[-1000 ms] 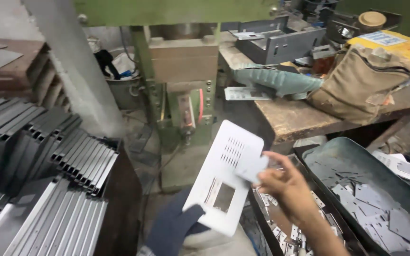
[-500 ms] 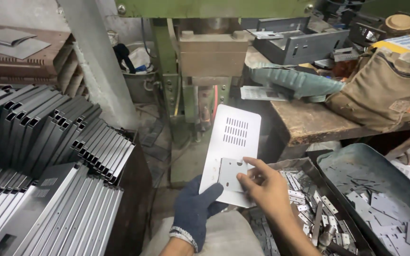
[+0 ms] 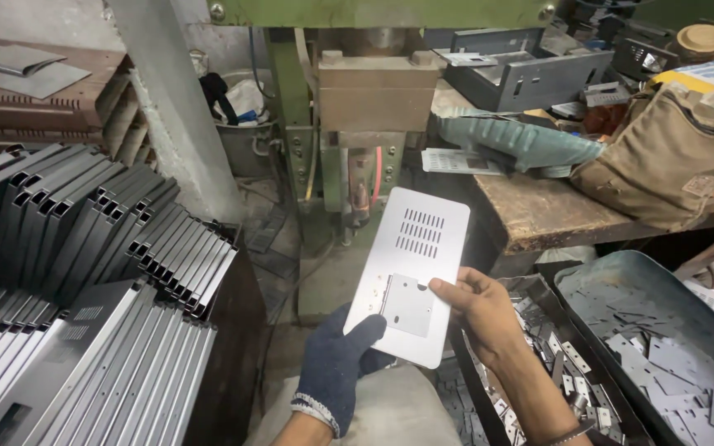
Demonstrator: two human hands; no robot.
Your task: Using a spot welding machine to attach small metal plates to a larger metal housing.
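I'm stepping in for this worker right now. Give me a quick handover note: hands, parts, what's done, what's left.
Left hand, gloved: grips the lower edge of the white perforated panel.
Right hand, bare: fingers press a small grey plate flat on the panel.
Loose small plates lie in the tray at right; formed channels stacked at left.
Done: plate laid on panel.
Left: the press ahead stands unloaded.

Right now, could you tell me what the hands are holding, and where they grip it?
Both hold a white metal plate: the gloved left hand at its bottom edge, the bare right hand at its right edge.
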